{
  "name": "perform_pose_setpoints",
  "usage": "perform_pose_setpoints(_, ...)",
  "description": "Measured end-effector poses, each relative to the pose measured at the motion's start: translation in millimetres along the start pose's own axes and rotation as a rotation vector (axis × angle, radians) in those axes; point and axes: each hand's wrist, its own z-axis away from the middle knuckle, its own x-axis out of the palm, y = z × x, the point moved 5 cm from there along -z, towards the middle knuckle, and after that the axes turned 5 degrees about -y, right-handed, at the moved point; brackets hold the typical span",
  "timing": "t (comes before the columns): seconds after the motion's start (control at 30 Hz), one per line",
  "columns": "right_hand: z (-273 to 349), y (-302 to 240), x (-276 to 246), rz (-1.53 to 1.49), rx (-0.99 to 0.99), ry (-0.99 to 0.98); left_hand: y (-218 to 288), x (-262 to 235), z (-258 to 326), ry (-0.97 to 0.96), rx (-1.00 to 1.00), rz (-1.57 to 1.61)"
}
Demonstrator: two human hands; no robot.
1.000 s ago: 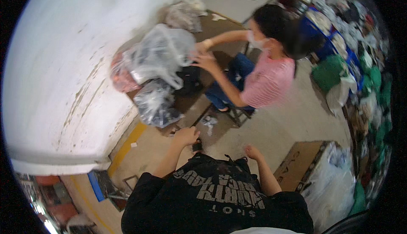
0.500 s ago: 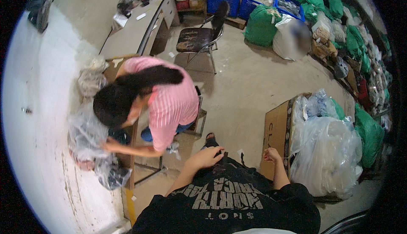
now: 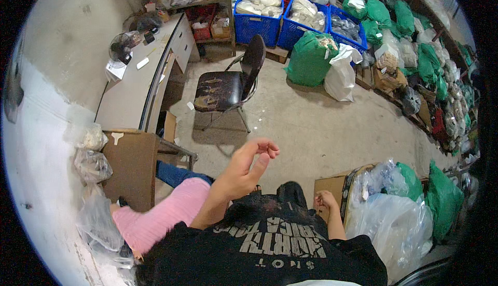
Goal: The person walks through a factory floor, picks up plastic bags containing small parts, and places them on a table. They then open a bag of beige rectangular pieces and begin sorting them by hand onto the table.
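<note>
My left hand is raised in front of my body above the floor, fingers loosely bent and thumb apart, with nothing in it. My right hand hangs by the cardboard box on the right. Its fingers are loosely curled with small gaps, and no object shows in it. Large clear plastic bags bulge from the top of that box. Ahead of my left hand stands a black chair with a worn, torn seat.
Close on my left, a person in a pink top bends by a brown table and plastic bags. Beyond is a long desk. Blue crates, a green sack and a white sack stand at the back.
My left hand has lifted away from my lap and moved forward. My view has shifted forward, so the chair and desk appear nearer and the person in pink lower at the left.
</note>
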Motion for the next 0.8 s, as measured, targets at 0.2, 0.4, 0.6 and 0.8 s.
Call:
perform_pose_setpoints(0.2, -113.4, -25.9, -93.4, -0.042, 0.161, -0.027, 124.9, -32.9, -149.9, -0.175, 0.900, 0.085)
perform_pose_setpoints(0.4, -201.6, -154.7, -171.6, -0.109, 0.149, 0.141, 89.3, -45.1, -324.7, -0.524, 0.758, 0.076)
perform_pose_setpoints(0.6, -329.0, -435.9, -181.2, 0.347, 0.146, 0.135, -76.3, -108.3, -488.1, 0.145, 0.188, -0.505)
perform_pose_setpoints(0.8, -449.5, -681.4, -123.0, 0.753, -0.328, 0.183, -282.8, -187.9, -545.1, 0.206, -0.341, -0.624)
